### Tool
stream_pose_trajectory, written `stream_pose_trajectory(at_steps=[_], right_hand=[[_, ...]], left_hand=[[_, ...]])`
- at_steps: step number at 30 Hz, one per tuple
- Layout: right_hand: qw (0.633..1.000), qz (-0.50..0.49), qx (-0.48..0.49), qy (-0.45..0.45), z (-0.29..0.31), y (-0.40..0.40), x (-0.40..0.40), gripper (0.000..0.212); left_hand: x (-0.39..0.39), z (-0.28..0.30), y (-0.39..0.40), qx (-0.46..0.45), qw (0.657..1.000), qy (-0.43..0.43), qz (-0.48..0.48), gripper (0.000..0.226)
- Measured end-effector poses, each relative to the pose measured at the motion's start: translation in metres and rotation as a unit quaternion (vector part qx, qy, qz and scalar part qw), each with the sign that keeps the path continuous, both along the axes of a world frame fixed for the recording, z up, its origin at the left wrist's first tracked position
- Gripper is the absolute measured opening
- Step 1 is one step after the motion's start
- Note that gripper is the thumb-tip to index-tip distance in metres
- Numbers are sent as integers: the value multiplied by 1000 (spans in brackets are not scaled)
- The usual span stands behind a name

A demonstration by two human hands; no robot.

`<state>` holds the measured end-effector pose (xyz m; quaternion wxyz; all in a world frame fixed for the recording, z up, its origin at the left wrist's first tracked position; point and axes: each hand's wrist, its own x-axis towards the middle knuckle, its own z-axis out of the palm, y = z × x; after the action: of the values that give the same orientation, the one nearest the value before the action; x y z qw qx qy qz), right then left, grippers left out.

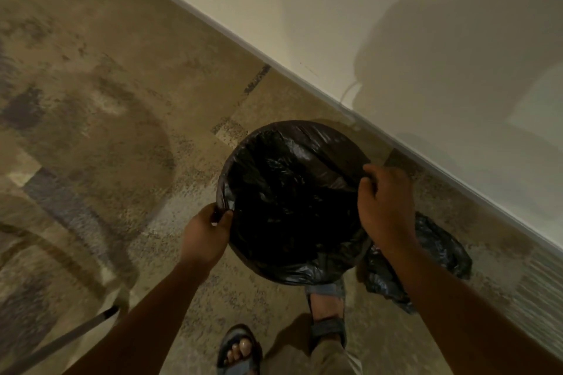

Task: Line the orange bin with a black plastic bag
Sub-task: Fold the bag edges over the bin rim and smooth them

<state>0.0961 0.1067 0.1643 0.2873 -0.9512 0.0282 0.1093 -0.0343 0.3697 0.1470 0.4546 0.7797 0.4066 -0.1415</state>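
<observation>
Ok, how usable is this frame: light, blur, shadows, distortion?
Head view: dim, warm light; floor smeared by motion blur at the left edge; a big soft shadow on the wall; glare streaks on the bag, whose inside is too dark to read; wide-angle tilt slants the wall base; both hands sharp enough.

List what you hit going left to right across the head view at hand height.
Patterned floor → left hand pinching the bag edge → black bag stretched over the round opening → right hand gripping the opposite edge → loose black plastic on the floor → wall.
</observation>
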Motion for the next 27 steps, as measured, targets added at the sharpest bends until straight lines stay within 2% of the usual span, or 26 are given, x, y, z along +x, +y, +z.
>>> stream_pose_trajectory(at_steps=[2,4,6,8,13,16,20,22,27], right_hand=[[999,-46,5,12,-7,1,19,26],[988,-121,43,88,-17,-3,43,29],[952,-181,155,191,-23,-9,63,25],[924,-189,216,252,-30,-16,78,21],[937,-100,160,293,-43,-19,91,28],[938,-87,137,307,-51,-15,90,35],[924,-134,150,326,-61,-15,95,25],[902,-179,171,353,-65,-18,98,28],[883,-212,178,379,-70,-20,100,35]], left_hand=[[3,-2,0,-21,1000,-7,23,40],[6,-5,-2,-41,998,-15,43,40],[10,-7,-3,-41,998,-26,44,36],[14,-10,-2,-35,998,-31,51,37],[8,-17,0,-4,997,-34,64,40],[3,-19,0,2,997,-50,62,40],[2,-17,-4,11,997,-56,43,42],[5,-17,-5,23,998,-51,36,43],[8,-17,-7,7,998,-59,33,46]])
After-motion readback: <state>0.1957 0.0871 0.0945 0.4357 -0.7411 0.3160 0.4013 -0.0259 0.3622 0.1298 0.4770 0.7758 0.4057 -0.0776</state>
